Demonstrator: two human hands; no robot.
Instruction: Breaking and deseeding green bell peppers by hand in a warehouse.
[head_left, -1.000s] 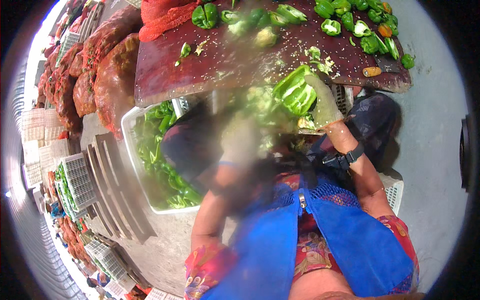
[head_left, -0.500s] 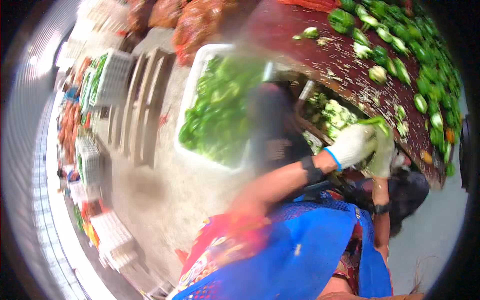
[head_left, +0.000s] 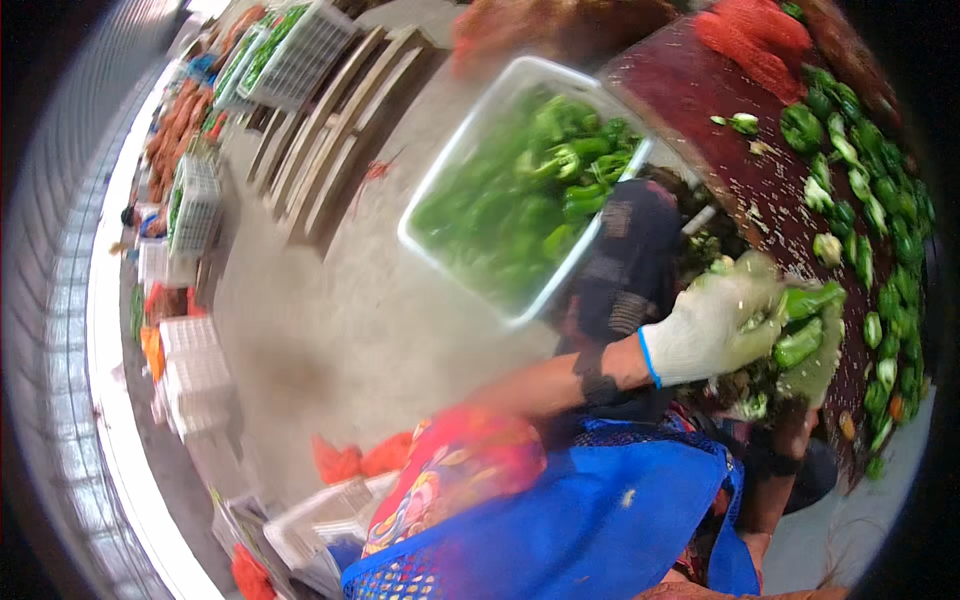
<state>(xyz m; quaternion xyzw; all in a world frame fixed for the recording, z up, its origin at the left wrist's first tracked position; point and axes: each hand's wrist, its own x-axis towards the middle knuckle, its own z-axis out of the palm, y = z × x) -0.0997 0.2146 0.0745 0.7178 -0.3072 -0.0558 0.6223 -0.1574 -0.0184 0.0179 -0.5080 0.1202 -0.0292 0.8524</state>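
Note:
My left hand (head_left: 715,325), in a pale glove with a blue cuff, has its fingers curled against a split green pepper (head_left: 800,342). My right hand (head_left: 810,375), also gloved, grips that pepper from the right, its fingers partly hidden behind it. Both hands are over a dark opening with pepper cores (head_left: 750,405) beside a maroon board (head_left: 680,90). Whole and cut green peppers (head_left: 890,240) and scattered pale seeds lie on the board. At its left is a white crate (head_left: 435,180) of green pepper pieces, partly blurred.
Wooden pallets (head_left: 335,135) lie on the floor at the left, with pepper crates (head_left: 300,65) and orange sacks (head_left: 168,130) beyond. A red mesh bag (head_left: 750,40) rests on the board's far end. More white crates (head_left: 190,370) stand at the lower left. My dark-clothed knee (head_left: 625,250) is by the crate.
The view has swung leftward, bringing more floor into sight. Since a second ago my left hand has come across to meet my right at the pepper, which now shows as split pieces between them.

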